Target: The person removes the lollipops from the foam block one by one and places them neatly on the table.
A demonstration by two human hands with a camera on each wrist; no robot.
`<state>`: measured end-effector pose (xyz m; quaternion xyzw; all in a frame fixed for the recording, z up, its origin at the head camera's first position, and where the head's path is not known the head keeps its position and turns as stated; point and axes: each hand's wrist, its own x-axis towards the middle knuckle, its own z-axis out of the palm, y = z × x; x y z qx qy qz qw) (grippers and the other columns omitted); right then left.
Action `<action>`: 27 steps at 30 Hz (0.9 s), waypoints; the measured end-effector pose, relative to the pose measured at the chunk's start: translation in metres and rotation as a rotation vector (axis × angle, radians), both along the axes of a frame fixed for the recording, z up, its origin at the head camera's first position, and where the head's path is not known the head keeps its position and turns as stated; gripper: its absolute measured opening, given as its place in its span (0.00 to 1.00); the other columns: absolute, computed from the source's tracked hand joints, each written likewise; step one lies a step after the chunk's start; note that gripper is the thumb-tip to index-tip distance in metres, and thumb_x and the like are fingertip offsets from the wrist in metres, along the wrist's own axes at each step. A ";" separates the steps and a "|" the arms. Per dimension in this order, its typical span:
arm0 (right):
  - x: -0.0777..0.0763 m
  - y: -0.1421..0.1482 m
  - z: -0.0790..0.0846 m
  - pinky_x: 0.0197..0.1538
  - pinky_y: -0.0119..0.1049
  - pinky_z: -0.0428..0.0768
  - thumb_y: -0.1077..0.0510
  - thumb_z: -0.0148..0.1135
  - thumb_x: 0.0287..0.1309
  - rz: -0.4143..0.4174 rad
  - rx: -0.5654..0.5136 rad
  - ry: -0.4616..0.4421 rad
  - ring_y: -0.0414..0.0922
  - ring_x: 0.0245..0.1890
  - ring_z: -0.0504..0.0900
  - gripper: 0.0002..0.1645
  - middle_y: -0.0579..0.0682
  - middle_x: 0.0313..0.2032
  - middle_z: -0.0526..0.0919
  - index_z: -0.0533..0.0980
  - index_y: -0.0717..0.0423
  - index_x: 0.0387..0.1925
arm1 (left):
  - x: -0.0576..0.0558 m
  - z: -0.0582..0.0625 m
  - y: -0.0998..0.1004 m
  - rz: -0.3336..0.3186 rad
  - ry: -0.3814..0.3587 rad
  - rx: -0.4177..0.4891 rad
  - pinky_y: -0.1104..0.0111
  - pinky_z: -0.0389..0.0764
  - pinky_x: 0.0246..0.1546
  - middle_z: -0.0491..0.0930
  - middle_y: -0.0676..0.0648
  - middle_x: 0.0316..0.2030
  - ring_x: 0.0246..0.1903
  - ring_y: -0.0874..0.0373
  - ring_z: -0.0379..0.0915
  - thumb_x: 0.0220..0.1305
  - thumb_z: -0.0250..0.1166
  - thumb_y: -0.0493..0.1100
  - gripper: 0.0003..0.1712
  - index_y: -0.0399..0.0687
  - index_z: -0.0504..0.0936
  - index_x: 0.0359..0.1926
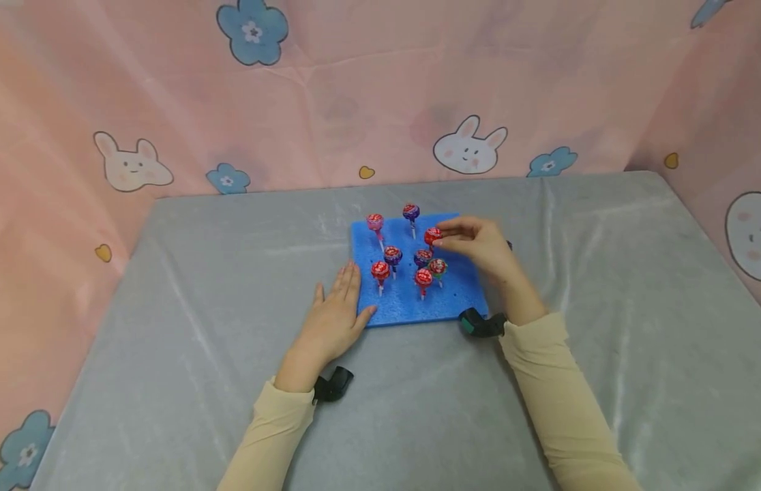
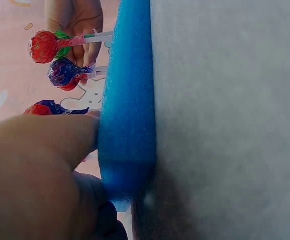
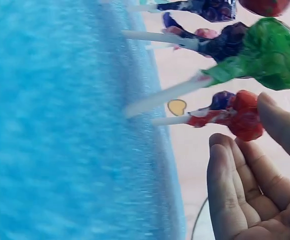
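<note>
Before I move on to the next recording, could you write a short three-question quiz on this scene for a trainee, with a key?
1. True or false: in the head view, the left hand rests against the left side of the blue board.

2. Fill in the missing colour: in the head view, the lollipop nearest the right hand looks mostly ____.

3. How is the green-wrapped lollipop placed?
A) Flat on the board
B) Standing with its stick in the board
C) Held in the left hand

Key: 1. True. 2. Red. 3. B.
</note>
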<state>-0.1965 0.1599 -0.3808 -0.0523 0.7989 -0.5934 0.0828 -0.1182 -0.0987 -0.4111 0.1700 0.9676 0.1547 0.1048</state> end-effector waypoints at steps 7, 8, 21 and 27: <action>0.006 0.001 -0.014 0.43 0.28 0.79 0.64 0.64 0.57 -0.031 -0.097 -0.017 0.35 0.35 0.82 0.21 0.49 0.37 0.81 0.73 0.74 0.49 | 0.004 -0.004 0.004 -0.007 0.001 0.006 0.44 0.41 0.66 0.38 0.42 0.73 0.72 0.50 0.35 0.72 0.44 0.58 0.42 0.37 0.41 0.73; 0.007 0.001 -0.016 0.42 0.28 0.79 0.65 0.63 0.58 -0.033 -0.120 -0.019 0.35 0.34 0.81 0.21 0.47 0.36 0.80 0.73 0.75 0.49 | 0.004 -0.004 0.004 -0.010 -0.005 0.009 0.44 0.41 0.66 0.37 0.42 0.73 0.72 0.50 0.34 0.72 0.44 0.58 0.42 0.37 0.40 0.73; 0.006 -0.005 -0.018 0.40 0.30 0.80 0.65 0.63 0.58 -0.048 -0.220 0.025 0.36 0.33 0.82 0.17 0.43 0.30 0.82 0.74 0.76 0.45 | 0.004 -0.002 0.002 0.000 0.014 0.020 0.45 0.41 0.66 0.39 0.42 0.73 0.72 0.50 0.35 0.72 0.45 0.57 0.41 0.37 0.42 0.73; 0.004 -0.007 -0.017 0.40 0.30 0.81 0.64 0.63 0.58 -0.060 -0.237 0.044 0.37 0.32 0.83 0.17 0.45 0.31 0.82 0.75 0.74 0.44 | 0.002 -0.001 0.000 0.006 0.019 0.018 0.44 0.40 0.66 0.39 0.42 0.73 0.72 0.50 0.35 0.72 0.45 0.57 0.41 0.37 0.42 0.73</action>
